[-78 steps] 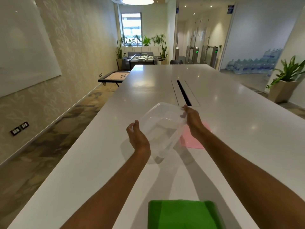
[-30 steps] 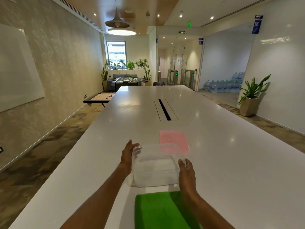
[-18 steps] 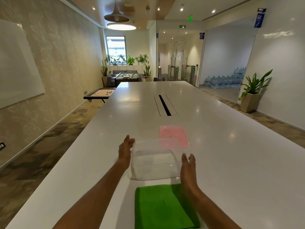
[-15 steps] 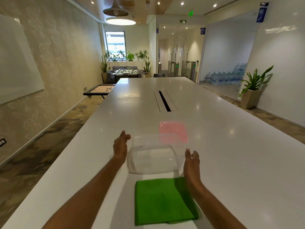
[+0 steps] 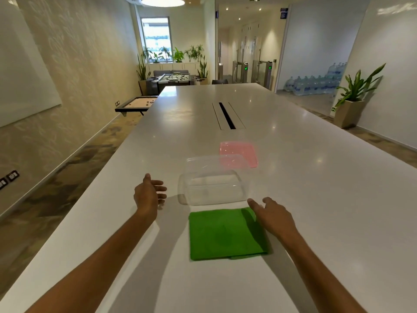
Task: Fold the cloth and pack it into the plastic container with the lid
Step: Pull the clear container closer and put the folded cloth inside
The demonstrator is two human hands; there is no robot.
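Note:
A clear plastic container (image 5: 213, 180) stands upright on the white table (image 5: 316, 199), empty. Just behind it, partly seen through its far wall, lies a pink lid (image 5: 239, 152) flat on the table. A green cloth (image 5: 225, 233), folded into a flat rectangle, lies right in front of the container. My left hand (image 5: 149, 195) hovers open a short way left of the container, apart from it. My right hand (image 5: 273, 216) is open, palm down, over the cloth's far right corner.
A long dark cable slot (image 5: 226, 115) runs down the table's middle beyond the lid. The table's left edge drops to a patterned floor. A potted plant (image 5: 352, 98) stands by the right wall, and a low game table (image 5: 137, 103) by the left.
Both hands have let go of the container, which now stands on the table behind the cloth. The hands have drawn back, the right one coming over the cloth's corner.

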